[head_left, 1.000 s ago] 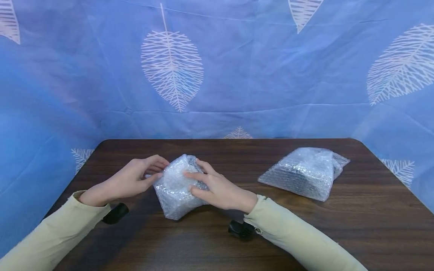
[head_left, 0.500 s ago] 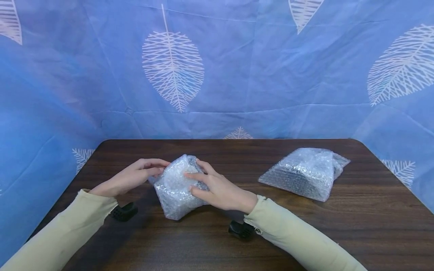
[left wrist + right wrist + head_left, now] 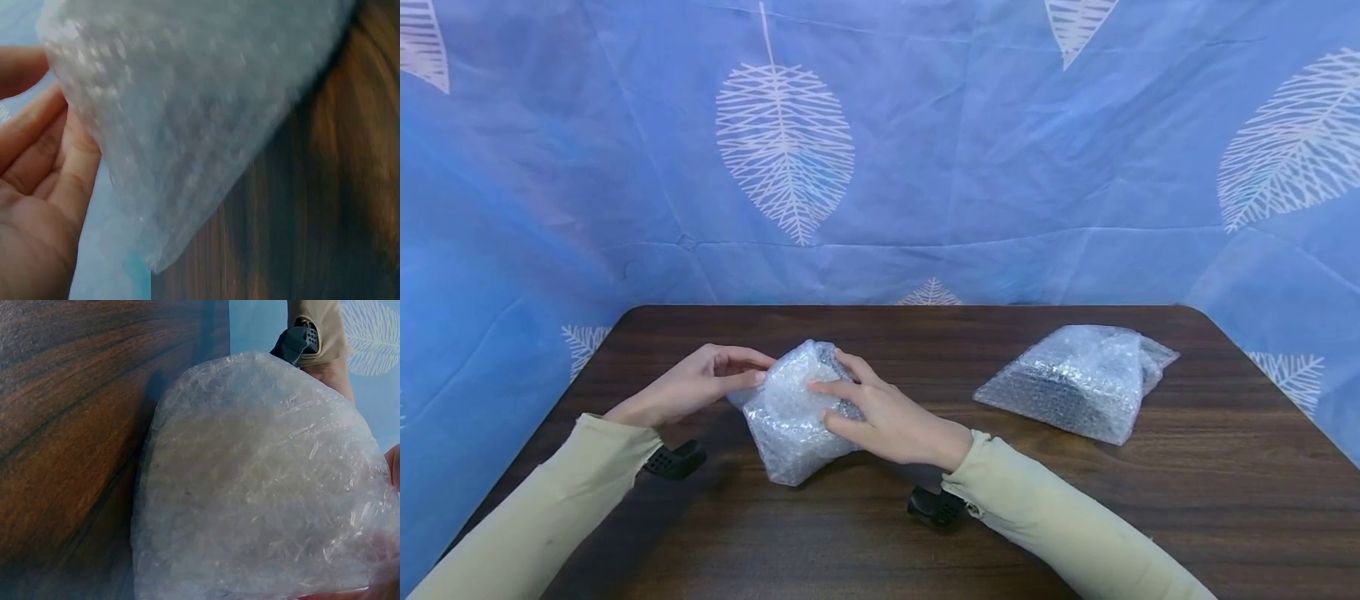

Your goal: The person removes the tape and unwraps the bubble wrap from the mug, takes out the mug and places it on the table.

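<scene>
A bundle in clear bubble wrap (image 3: 797,417) stands on the table left of centre; what lies inside is hidden. My right hand (image 3: 887,417) holds the bundle from the right, thumb on the near side and fingers spread over the top and far side. On the other side my left hand (image 3: 692,383) pinches the edge of the wrap between thumb and fingers. In the left wrist view the thumb and fingers (image 3: 81,147) sit right at the edge of the bubble wrap (image 3: 187,125), whose corner points down. The wrapped bundle (image 3: 250,481) fills much of the right wrist view.
A second bubble-wrapped bundle (image 3: 1075,383) lies at the right back of the dark wooden table (image 3: 1210,500). A blue cloth (image 3: 970,150) with white leaf prints hangs behind. Black wrist cameras (image 3: 936,507) hang below both sleeves.
My left hand has swung slightly, its wrist nearer the bundle and its fingers straighter at the wrap's left edge. The right hand and both bundles stay put; the head view shifts a little.
</scene>
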Action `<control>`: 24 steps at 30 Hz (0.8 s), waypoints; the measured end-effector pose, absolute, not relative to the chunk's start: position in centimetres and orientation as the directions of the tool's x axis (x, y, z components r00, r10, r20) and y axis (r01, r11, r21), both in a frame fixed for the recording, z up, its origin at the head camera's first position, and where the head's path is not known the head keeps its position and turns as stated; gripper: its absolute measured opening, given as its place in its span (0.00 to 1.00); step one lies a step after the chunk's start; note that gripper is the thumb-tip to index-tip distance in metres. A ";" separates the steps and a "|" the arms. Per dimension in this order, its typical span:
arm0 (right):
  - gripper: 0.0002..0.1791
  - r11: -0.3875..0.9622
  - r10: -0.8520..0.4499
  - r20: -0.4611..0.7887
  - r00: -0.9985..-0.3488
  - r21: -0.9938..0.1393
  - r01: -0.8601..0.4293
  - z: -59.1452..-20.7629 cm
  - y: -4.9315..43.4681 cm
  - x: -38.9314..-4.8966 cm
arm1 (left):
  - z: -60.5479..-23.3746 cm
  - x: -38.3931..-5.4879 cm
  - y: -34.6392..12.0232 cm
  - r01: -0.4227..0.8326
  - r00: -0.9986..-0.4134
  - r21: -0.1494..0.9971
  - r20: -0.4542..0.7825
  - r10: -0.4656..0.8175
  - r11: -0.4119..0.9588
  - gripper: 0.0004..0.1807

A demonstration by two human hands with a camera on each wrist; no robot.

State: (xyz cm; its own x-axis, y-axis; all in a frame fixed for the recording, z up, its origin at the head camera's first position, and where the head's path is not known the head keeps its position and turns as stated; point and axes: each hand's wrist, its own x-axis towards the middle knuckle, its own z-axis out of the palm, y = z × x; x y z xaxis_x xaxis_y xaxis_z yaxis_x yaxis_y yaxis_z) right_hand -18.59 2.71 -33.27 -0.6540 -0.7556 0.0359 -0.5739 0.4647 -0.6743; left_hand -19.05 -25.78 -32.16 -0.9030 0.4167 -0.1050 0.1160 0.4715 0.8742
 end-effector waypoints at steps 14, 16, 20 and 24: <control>0.26 0.462 -0.756 0.048 -0.653 -0.667 -0.584 -33.3 2.6 -18.6 | -32.5 -18.9 -25.4 0.221 -0.936 0.804 0.016 0.352 0.552 0.14; 0.26 0.462 -0.757 0.048 -0.652 -0.666 -0.585 -33.2 2.6 -18.5 | -32.5 -18.7 -25.2 0.248 -0.942 0.770 0.049 0.332 0.588 0.12; 0.26 0.461 -0.760 0.049 -0.648 -0.663 -0.590 -33.2 2.6 -18.6 | -32.2 -17.9 -24.8 0.422 -0.903 0.602 0.216 0.370 0.678 0.10; 0.25 0.460 -0.762 0.047 -0.646 -0.663 -0.590 -33.2 2.6 -18.5 | -31.6 -17.3 -24.8 0.630 -0.770 0.335 0.386 0.507 0.701 0.15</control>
